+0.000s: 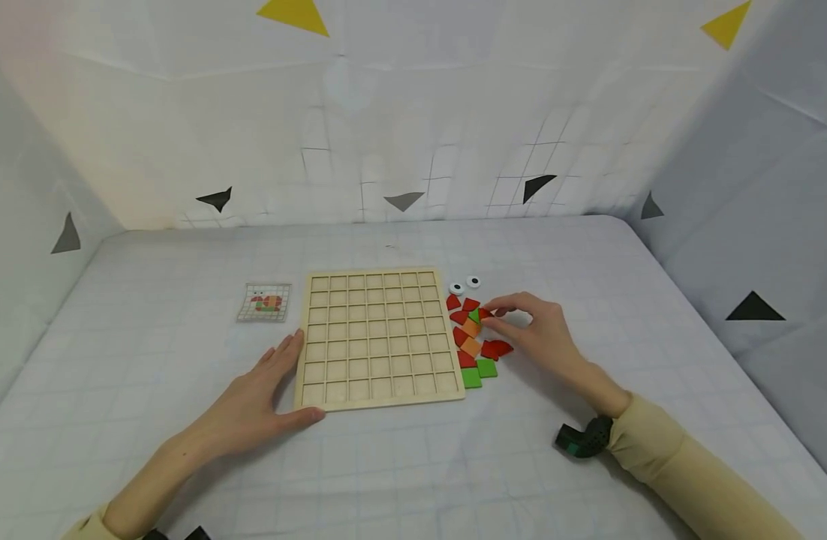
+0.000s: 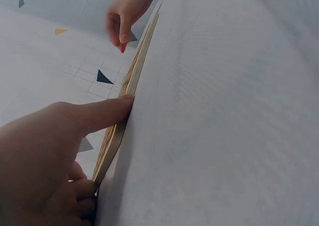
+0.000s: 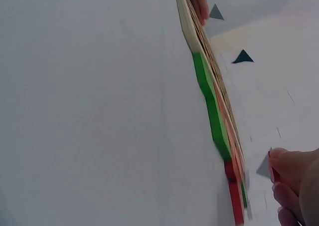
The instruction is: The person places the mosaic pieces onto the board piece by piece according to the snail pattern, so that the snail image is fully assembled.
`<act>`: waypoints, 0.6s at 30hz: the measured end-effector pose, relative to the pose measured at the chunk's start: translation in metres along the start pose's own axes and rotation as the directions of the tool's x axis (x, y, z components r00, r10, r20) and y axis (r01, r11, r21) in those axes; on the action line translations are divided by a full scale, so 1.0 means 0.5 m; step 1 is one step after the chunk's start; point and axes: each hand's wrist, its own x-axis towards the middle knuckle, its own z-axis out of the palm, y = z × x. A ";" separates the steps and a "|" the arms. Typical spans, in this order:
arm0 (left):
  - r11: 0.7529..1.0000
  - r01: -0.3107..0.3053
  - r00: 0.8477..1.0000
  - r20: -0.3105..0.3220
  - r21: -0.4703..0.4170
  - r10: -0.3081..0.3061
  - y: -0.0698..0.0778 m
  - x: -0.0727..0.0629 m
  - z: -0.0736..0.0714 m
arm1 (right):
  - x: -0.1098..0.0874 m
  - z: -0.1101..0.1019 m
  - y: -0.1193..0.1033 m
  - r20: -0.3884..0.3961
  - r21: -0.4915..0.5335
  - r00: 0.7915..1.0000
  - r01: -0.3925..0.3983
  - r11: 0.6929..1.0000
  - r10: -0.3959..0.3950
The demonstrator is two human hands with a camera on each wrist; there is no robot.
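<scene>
A square wooden grid board (image 1: pixel 380 337) lies flat, its cells bare. My left hand (image 1: pixel 254 401) rests at its near left corner, fingers along the left edge and thumb (image 2: pixel 107 111) on the front edge. Beyond the board's right edge, my right hand (image 1: pixel 538 334) pinches a red piece (image 3: pixel 274 170) between thumb and fingertips, over a loose group of pieces. That group holds several red pieces (image 1: pixel 466 360), orange squares (image 1: pixel 470 347) and green squares (image 1: pixel 486 367). Two white eye discs (image 1: pixel 473 282) with black dots lie at its far end.
Left of the board lies a small gridded picture card (image 1: pixel 265 302) with a red, orange and green figure. A pale cloth covers the table (image 1: pixel 386 472), with fabric walls behind and at both sides. A black device (image 1: pixel 584 437) is strapped at my right wrist.
</scene>
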 end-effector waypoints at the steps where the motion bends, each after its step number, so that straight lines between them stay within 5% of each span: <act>1: 1.000 0.000 1.000 0.000 0.000 0.000 0.000 0.000 0.000 | 0.005 0.006 -0.005 -0.005 0.010 1.000 0.011 1.000 -0.011; 8: 1.000 -0.003 1.000 0.000 -0.014 0.003 0.003 0.000 0.000 | 0.039 0.051 -0.035 -0.042 0.090 0.997 0.073 0.993 -0.069; 18: 1.000 0.006 1.000 0.007 -0.008 -0.006 0.003 0.000 -0.002 | 0.079 0.103 -0.069 -0.013 0.116 1.000 0.020 0.993 -0.019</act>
